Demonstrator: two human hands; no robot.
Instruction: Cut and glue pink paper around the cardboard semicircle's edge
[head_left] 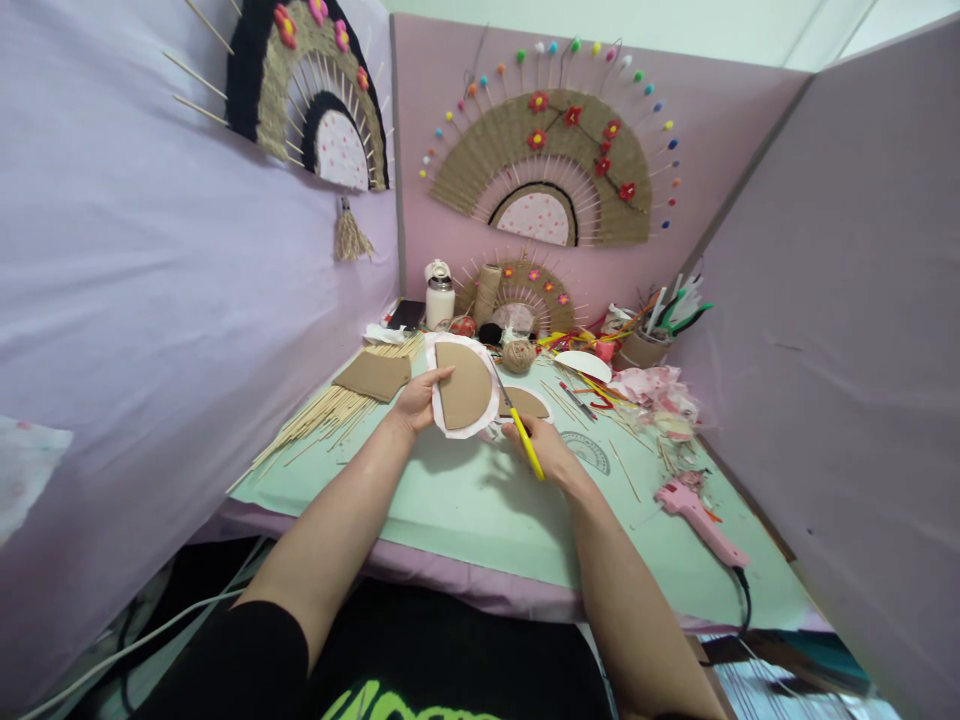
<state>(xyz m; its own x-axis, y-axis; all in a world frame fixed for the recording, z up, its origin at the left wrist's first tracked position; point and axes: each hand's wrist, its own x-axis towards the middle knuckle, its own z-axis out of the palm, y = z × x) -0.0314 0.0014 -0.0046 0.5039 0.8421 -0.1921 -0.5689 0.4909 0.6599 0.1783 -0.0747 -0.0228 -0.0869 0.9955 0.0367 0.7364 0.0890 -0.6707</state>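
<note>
My left hand (418,400) grips a half-round cardboard piece (465,388) by its straight edge, thumb on top. A white fabric margin (459,431) sticks out around the cardboard. In my right hand (546,450) is a pair of scissors with yellow handles (531,448); the blades point up and away, close to the right edge of the fabric. Whether the blades touch the fabric I cannot tell. Behind the scissors a second cardboard half-round with a white border (525,402) lies on the table. A clear protractor (587,452) lies right of my right hand.
Thin wooden sticks (304,425) and a brown cardboard piece (373,374) lie at the left. A pink glue gun (701,522) with a black cord rests at the right. Toward the back are a twine ball (518,356), a white bottle (440,300) and a tool holder (643,350).
</note>
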